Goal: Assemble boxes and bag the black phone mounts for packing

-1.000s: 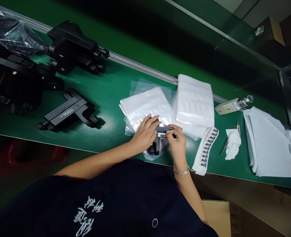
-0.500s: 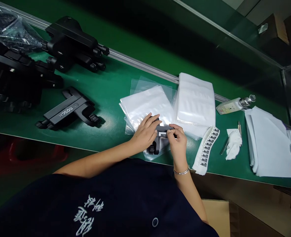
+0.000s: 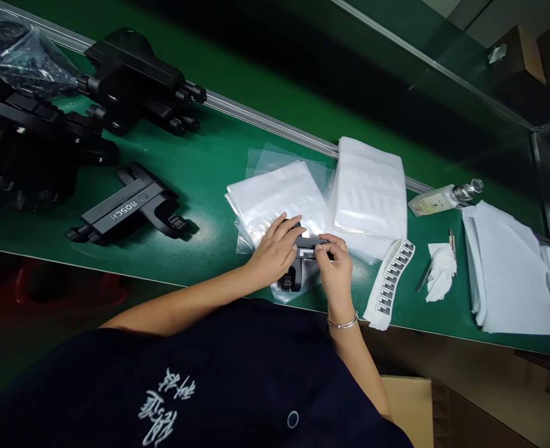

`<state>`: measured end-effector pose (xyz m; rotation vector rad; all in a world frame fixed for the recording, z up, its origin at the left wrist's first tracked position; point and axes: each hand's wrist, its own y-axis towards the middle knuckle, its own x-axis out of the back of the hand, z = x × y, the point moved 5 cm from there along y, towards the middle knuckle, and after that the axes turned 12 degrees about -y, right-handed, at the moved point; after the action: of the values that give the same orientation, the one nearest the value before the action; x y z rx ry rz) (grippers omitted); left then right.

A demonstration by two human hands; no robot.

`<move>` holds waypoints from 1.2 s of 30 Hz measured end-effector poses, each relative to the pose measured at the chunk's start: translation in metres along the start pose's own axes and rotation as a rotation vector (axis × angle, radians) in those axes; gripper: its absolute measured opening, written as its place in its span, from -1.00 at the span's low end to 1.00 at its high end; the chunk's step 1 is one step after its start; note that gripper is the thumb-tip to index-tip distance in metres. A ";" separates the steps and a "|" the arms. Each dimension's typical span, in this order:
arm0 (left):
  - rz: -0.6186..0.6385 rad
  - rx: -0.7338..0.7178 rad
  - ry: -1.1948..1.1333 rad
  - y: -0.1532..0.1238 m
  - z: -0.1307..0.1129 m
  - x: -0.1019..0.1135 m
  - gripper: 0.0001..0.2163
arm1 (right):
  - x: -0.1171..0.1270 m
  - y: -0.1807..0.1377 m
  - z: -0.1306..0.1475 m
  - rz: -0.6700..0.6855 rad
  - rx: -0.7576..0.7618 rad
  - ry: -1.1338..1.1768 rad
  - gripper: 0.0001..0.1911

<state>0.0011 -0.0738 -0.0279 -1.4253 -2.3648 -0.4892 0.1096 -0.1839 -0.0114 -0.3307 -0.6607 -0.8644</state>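
A black plastic bracket [image 3: 296, 274] lies on clear plastic bags [image 3: 279, 193], and both my hands are on it. Over its left end rests my left hand [image 3: 275, 254], fingers bent around that side and hiding part of it. My right hand [image 3: 336, 266] grips the other end, its thumb pressed down at the edge of a small printed label [image 3: 307, 253] on the bracket's face. Whether the thumb touches the label or only the plastic I cannot tell. To the left lies a similar black bracket [image 3: 128, 202] marked BOSCH.
Several more black brackets [image 3: 139, 81] are piled at the left. Right of my hands are a stack of bags [image 3: 371, 186], a label strip [image 3: 389, 283], a bottle [image 3: 436, 200], a crumpled tissue [image 3: 442, 274] and white sheets [image 3: 508, 274]. A cardboard box [image 3: 408, 404] stands below the table edge.
Hardly anything differs. My right thumb and fingers have shifted very slightly on the bracket; my left hand keeps its place.
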 end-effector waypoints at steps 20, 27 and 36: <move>0.077 -0.497 0.422 -0.014 -0.023 0.017 -0.77 | 0.018 0.002 -0.006 0.051 0.039 -0.027 -0.78; 0.278 -0.607 0.511 0.008 -0.034 0.022 -0.79 | 0.041 0.003 -0.035 0.296 0.244 -0.138 -0.47; 0.464 -0.734 0.635 0.022 -0.053 -0.002 -0.79 | 0.034 0.001 -0.040 0.280 0.302 -0.194 -0.47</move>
<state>0.0273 -0.0901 0.0208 -1.6818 -1.3348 -1.4981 0.1424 -0.2246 -0.0197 -0.2280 -0.8894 -0.4601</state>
